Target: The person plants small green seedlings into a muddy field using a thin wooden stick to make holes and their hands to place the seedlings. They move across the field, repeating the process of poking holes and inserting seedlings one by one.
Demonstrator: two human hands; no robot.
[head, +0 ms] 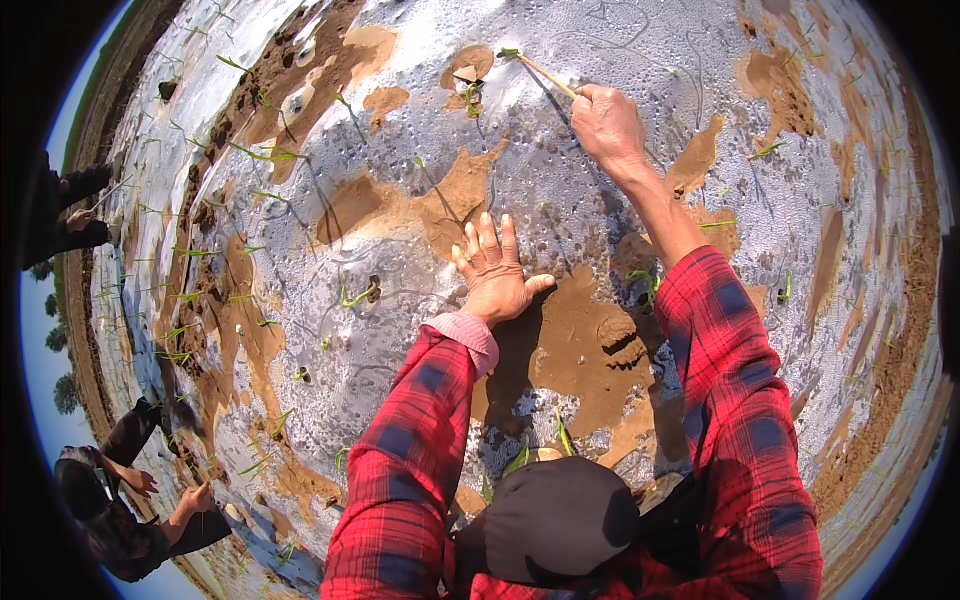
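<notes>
My right hand (611, 126) grips a thin wooden stick (553, 79) that slants away to the upper left. A bit of green plant (508, 53) is at the stick's far tip, against the plastic mulch film (442, 41). With fingers spread, my left hand (496, 277) leans palm down on the film, beside a muddy patch (459, 191). Left of the right hand, a seedling (472, 100) sits at a hole in the film. Another limp seedling (358, 297) emerges from a small hole left of my left hand.
Seedlings (266, 154) dot the film in rows, amid spilled soil (236, 112). A clod (619, 337) lies on mud between my arms. At lower left a person (112, 502) crouches; another person's hand (80, 220) appears farther up the left edge. A bare soil strip (889, 375) runs along the right.
</notes>
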